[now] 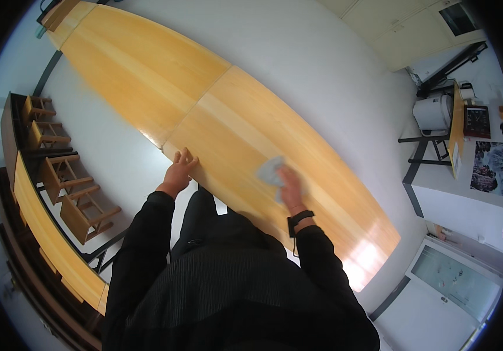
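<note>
A long light-wood table (237, 126) stretches in front of me, with a seam across it. My right hand (290, 188) presses a grey cloth (269, 171) against the tabletop; both are blurred. A black band with a hanging cord circles my right wrist. At the table's near edge, close to the seam, my left hand (180, 172) rests with its fingers spread and nothing in it.
Several wooden stools (88, 213) stand at the left beside another wooden table (58, 251). A brown box-like object (59, 14) is on the far table end. At the right are a white rounded appliance (433, 114) and a white door (438, 292).
</note>
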### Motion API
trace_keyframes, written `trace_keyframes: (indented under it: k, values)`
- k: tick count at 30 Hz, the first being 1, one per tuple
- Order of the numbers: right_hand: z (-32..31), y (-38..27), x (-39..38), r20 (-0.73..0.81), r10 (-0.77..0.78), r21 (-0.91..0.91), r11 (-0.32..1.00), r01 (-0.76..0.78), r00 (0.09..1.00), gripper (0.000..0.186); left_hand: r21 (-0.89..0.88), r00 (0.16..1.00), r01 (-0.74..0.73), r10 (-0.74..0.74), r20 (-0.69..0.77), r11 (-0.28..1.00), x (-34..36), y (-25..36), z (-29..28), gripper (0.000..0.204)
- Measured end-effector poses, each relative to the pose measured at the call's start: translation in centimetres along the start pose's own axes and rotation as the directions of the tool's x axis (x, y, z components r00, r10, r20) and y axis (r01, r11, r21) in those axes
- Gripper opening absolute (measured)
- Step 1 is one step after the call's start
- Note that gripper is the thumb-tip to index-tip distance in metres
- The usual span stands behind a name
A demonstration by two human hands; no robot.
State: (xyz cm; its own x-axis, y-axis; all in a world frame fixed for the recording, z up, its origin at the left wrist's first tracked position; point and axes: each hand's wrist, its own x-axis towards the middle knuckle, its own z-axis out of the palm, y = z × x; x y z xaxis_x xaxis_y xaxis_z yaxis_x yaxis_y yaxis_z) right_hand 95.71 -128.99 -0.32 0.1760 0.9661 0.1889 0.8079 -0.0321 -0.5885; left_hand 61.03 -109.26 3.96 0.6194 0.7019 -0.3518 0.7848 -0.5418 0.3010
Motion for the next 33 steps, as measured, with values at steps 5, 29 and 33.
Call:
trace_keyframes:
  k: [5, 29, 33]
  values:
    - [-1.5, 7.1, 4.1, -0.397, 0.449, -0.014, 0.869, -0.494, 0.801, 0.053, 0.037, 0.996, -0.085, 0.086, -0.030, 0.996, 0.0, -0.4, -0.5, 0.074]
    - [7.6, -13.9, 5.8, 0.318, -0.159, 0.055, 0.987, 0.150, 0.935, 0.049, -0.041, 0.983, -0.138, 0.132, -0.131, 0.990, 3.1, -9.5, -3.5, 0.060]
    - [4.2, -6.2, 3.8, -0.105, 0.101, -0.183, 0.976, -0.119, 0.989, 0.054, 0.005, 0.977, -0.181, 0.180, -0.112, 0.983, 3.4, -10.3, -4.1, 0.057]
